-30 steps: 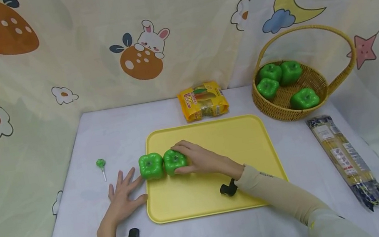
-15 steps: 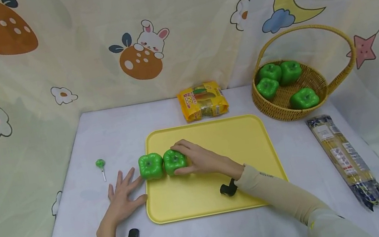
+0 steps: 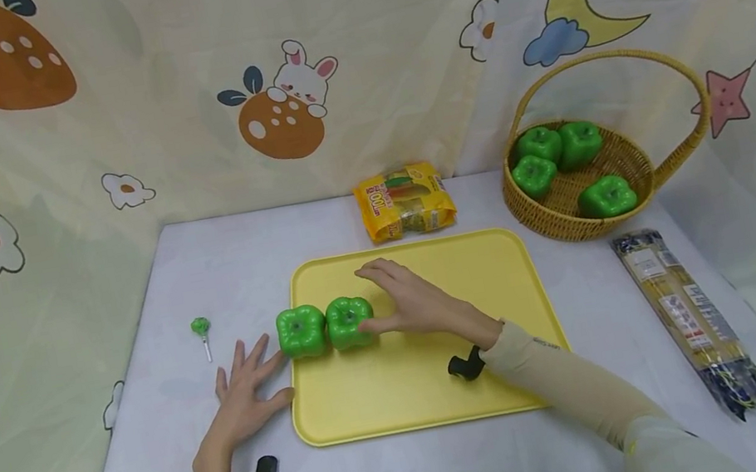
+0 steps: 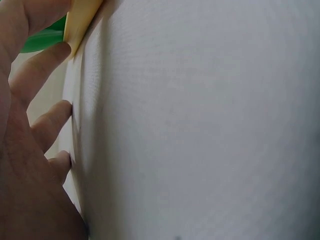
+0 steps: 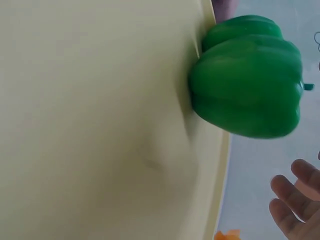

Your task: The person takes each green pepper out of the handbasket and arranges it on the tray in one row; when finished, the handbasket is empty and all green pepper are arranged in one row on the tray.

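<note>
Two green bell peppers stand side by side at the left of a yellow tray: the left pepper at its edge, the right pepper just inside. My right hand is spread beside the right pepper, its thumb in front of it in the head view. In the right wrist view a gap lies between those fingers and the near pepper. My left hand rests on the table with fingers spread, against the tray's left side. In the left wrist view its fingertips touch the white cloth.
A wicker basket holding several green peppers stands at the back right. Below it lies a long clear packet. A yellow snack bag sits behind the tray. Left of the tray lies a green lollipop.
My right hand has let go of the right pepper, its fingers opening and moving back to the right. Both peppers and my left hand stay where they were.
</note>
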Tool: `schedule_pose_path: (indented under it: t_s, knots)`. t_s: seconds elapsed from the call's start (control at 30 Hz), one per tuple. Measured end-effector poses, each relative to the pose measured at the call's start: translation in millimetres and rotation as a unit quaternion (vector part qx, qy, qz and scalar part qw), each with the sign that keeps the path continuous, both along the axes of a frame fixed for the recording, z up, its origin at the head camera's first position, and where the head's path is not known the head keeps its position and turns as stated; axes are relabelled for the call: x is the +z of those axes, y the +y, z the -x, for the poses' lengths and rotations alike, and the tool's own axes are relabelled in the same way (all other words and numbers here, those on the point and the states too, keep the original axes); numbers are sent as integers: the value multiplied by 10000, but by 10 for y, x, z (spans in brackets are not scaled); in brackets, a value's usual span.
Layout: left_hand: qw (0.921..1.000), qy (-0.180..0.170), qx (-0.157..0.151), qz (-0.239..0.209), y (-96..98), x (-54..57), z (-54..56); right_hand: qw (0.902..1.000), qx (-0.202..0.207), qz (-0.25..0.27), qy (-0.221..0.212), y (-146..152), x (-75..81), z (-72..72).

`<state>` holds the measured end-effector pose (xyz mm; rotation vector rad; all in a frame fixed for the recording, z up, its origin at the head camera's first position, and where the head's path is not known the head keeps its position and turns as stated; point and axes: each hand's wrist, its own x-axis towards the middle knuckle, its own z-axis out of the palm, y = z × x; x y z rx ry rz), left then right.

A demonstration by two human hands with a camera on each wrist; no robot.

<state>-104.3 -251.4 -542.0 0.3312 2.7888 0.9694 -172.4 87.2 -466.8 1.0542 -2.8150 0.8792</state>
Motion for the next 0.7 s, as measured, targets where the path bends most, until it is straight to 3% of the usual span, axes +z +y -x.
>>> schedule_pose_path:
  t_s: [0.33,0.53,0.7]
  knots:
    - [10000,-49,21,10,0,13,-4,9981,-458,401,25,362,90,74]
    - [9999,-91,41,-24,0,15,-12,9938,-981,438,-278,709,163,54]
    - [9999,-102,44,-53,6,17,-15,9896,-1291,578,-280,1043,216,46]
